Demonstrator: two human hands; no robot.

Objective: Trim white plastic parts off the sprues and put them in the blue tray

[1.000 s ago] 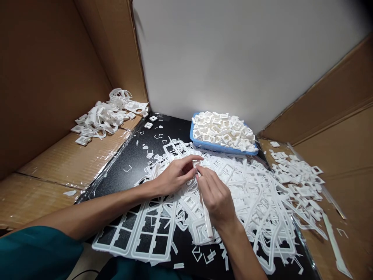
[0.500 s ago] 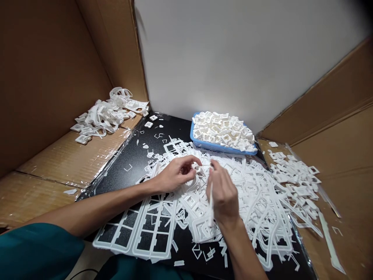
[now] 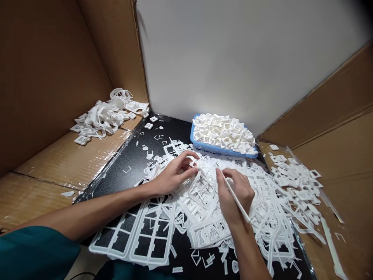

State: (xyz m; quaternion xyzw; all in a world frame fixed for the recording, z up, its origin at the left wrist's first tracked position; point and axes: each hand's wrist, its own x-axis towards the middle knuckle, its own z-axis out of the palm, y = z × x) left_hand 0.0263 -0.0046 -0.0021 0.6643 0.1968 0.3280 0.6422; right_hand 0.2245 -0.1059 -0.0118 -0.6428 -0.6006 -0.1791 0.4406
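Observation:
My left hand is closed in a pinch on a small white plastic square piece, partly hidden by the fingers. To its right, my right hand grips a slim white stick-like tool like a pen, its tail resting back over the wrist. The tool's tip points toward the left hand; I cannot make out whether it has a blade. Both hands are above a heap of white plastic frames and scraps. Two long gridded frames lie under my left forearm.
A blue tray heaped with small white square pieces stands at the back against the grey wall. White scraps pile on the cardboard at left. More white pieces lie at right. Cardboard walls rise on the sides.
My right hand has moved right, away from the left hand, and the tool has swung from near vertical to slanting down right. The white piece in my left hand now shows more clearly.

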